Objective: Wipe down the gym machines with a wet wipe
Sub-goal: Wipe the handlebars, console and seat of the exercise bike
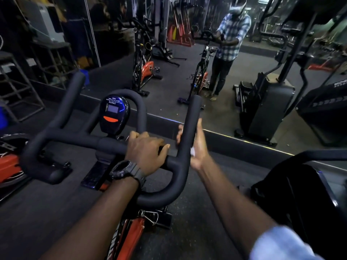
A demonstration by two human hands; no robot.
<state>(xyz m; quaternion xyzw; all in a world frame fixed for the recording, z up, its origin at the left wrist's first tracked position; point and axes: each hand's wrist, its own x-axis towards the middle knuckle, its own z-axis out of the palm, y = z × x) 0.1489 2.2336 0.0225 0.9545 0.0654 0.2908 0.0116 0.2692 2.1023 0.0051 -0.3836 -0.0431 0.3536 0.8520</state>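
Nearest, a rolled pale sleeve (281,244) covers the right forearm low at the right edge, and the left wrist wears a black watch (123,169). Just past the watch, the left hand (146,149) grips the crossbar of the black handlebar (75,136), fingers curled over the top and thumb lying along the bar toward the right. Beside it to the right, the right hand (195,147) wraps the upright right horn of the handlebar, fingertips showing round its far side and thumb pointing up along it. A small white bit of wipe (192,151) shows between that palm and the horn; the rest is hidden. Below both hands runs the bike's orange frame (129,235). Beyond the left hand, inside the handlebar's centre loop, sits a console (114,114) with a small grey screen and an orange button. Right of the right arm is a dark machine (300,194), only partly in view. Farther off, a wall mirror (169,76) reflects a person in a checked shirt standing at the bike, other bikes and a stepper.
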